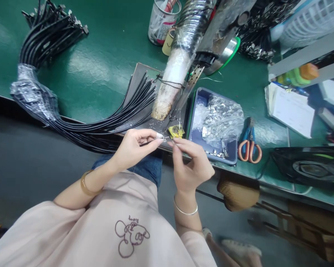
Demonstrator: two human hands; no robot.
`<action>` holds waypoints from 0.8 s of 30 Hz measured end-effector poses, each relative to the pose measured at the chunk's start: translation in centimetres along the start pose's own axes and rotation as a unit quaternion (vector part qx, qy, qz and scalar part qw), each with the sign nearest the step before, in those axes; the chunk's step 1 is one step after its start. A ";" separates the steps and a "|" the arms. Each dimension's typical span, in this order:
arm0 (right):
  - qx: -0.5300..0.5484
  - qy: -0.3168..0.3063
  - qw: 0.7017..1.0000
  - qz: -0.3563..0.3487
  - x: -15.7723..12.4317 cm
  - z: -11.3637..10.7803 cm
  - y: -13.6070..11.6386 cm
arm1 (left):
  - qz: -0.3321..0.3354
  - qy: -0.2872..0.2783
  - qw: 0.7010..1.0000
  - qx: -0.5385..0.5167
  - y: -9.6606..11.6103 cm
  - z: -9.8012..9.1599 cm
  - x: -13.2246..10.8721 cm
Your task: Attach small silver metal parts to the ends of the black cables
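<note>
My left hand [140,146] pinches a thin black cable near its bared end, at the table's front edge. One of its fingertips has a white wrap. My right hand [190,161] is closed in a pinch just right of that cable end; what sits between its fingertips is too small and blurred to make out. Behind the fingertips lies a yellow piece [176,131], perhaps a sponge. A large bundle of black cables [97,128], partly wrapped in clear plastic, curves in from the left, with loose ends lying on a dark board [136,79].
A foil-wrapped pipe [175,70] slants down over the board, beside a green-rimmed spool [229,53]. On the right stand a blue tray [233,157] of small metal parts in bags, orange-handled cutters [249,146], papers [292,111] and a black fan [308,167]. A clear tub [156,27] stands behind.
</note>
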State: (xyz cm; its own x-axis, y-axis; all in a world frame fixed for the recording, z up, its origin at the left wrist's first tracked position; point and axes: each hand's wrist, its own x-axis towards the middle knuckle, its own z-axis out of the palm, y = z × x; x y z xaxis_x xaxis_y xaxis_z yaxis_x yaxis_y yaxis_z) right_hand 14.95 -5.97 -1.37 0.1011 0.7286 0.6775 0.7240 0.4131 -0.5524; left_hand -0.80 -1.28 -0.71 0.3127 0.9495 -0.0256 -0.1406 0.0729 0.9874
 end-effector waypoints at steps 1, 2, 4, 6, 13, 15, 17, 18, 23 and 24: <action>-0.015 -0.013 0.999 -0.031 0.1 0.1 0.0 | 0.002 0.003 1.000 -0.004 0.0 0.0 0.1; -0.027 -0.023 0.998 -0.052 0.2 0.3 0.0 | 0.003 0.007 1.000 -0.010 -0.1 0.1 0.2; -0.040 -0.027 0.997 -0.065 0.5 0.6 0.0 | 0.005 0.016 1.000 -0.023 -0.2 0.1 0.5; -0.048 -0.021 0.996 -0.065 0.7 0.8 0.0 | 0.004 0.027 0.999 -0.032 -0.3 0.2 0.7; -0.024 -0.004 0.998 -0.058 1.1 1.2 0.3 | -0.006 0.041 0.999 -0.002 0.2 0.2 1.1; -0.015 -0.007 0.999 -0.049 1.1 1.3 0.4 | -0.007 0.040 0.999 0.003 0.2 0.3 1.2; -0.008 -0.009 0.999 -0.043 1.2 1.4 0.4 | -0.006 0.041 0.999 0.009 0.2 0.3 1.2; -0.006 -0.009 0.999 -0.041 1.2 1.4 0.4 | -0.005 0.042 0.999 0.012 0.2 0.3 1.2; -0.014 -0.006 0.999 -0.043 1.5 1.3 0.2 | 0.000 0.042 0.999 0.019 0.4 0.4 1.2; -0.015 -0.005 0.999 -0.043 1.5 1.3 0.2 | -0.001 0.040 0.999 0.019 0.5 0.4 1.3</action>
State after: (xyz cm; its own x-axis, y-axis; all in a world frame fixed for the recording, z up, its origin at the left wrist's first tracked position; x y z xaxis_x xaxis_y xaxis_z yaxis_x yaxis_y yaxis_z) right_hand 14.36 -4.12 -1.05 0.0308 0.6974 0.7160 0.7500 0.4574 -0.4778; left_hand -0.10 -0.18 -0.17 0.2367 0.9708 -0.0381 -0.1043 0.0643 0.9925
